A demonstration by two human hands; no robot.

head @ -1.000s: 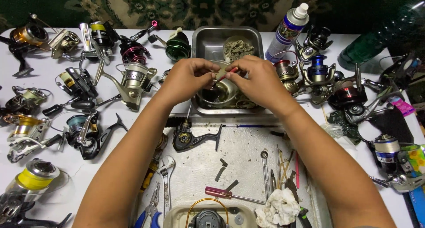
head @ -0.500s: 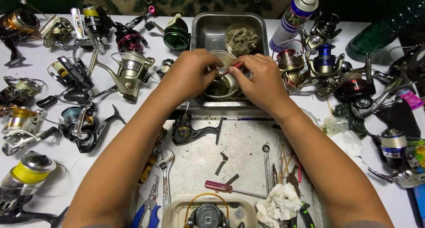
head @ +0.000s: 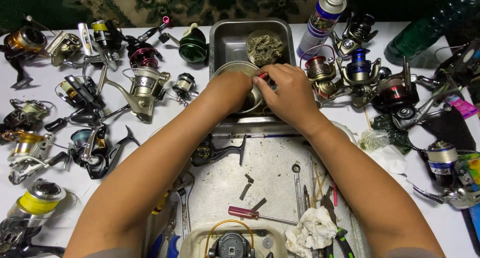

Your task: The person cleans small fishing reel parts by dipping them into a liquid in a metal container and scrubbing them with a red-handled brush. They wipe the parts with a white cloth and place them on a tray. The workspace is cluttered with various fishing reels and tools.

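Both hands meet over a small metal bowl (head: 239,70) that sits in a steel tray (head: 227,40) on the white counter (head: 55,153). The left hand (head: 231,89) is curled with its fingers bent down at the bowl's rim, though what it grips is hidden beneath the knuckles. The right hand (head: 287,90) is closed in a pinch around a thin red-handled tool (head: 262,76), whose tip points in toward the left hand's fingers; the two hands touch or nearly touch there.

Just beyond the hands, in the far part of the tray, a round dish holds a wad of dirty greenish rag (head: 265,48). Past the right hand stands a spray bottle (head: 322,18) with a white nozzle. Fishing reels lie on both sides: a silver reel (head: 142,88) and a green reel (head: 192,44) off the left hand, a red-spooled reel (head: 317,70) and a blue-spooled reel (head: 359,70) off the right hand.

Under the forearms, nearer the body, lie a black reel body (head: 210,153), a wrench (head: 297,185), a pink-handled screwdriver (head: 242,212) and a crumpled white cloth (head: 312,230).
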